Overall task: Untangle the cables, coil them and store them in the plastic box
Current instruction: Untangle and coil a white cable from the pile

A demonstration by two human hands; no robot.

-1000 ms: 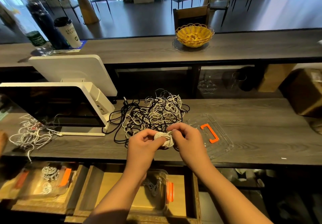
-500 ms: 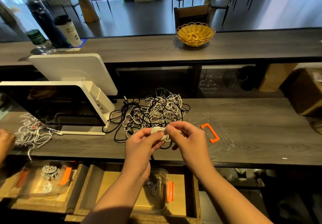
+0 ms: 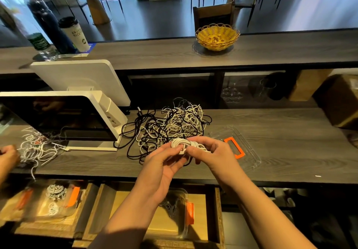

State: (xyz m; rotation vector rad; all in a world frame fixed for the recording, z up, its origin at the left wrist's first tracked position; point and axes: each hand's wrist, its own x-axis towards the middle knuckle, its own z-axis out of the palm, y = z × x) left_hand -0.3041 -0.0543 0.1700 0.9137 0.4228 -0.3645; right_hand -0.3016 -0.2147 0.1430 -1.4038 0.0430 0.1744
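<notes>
- The left hand (image 3: 161,163) is palm up with its fingers curled around the near side of a white coiled cable (image 3: 184,145), thumb tip pressing on the bundle; the right hand (image 3: 210,152) pinches the same bundle from the other side, thumb and forefinger closed on its wraps; both hands grasp it, and it sits between the two sets of fingertips, lifted above the counter (image 3: 290,152).
- Just beyond the fingertips lies the tangled pile of cables (image 3: 174,124), black and white strands mixed, resting on the counter; black loops trail out from it past the left fingers towards the white monitor stand (image 3: 108,113).
- Beside the right hand's knuckles, on the outer side, lies a clear plastic lid (image 3: 246,148) with an orange handle (image 3: 234,148), flat on the counter; whether the hand touches it cannot be told.
- Below the wrists, under the counter edge, an open wooden drawer (image 3: 211,215) holds a clear plastic box (image 3: 182,227) with an orange clasp (image 3: 190,213); a dark cable lies inside, partly hidden by the left forearm.
- Further out past the left arm, a second clear box (image 3: 64,208) holds two white coils; it is blurred.
- At the frame's left edge another person's hand (image 3: 7,158) rests beside a smaller heap of white cables (image 3: 36,148); its grip cannot be told.
- On the upper ledge, well beyond the fingers, stands a yellow woven basket (image 3: 217,35).
</notes>
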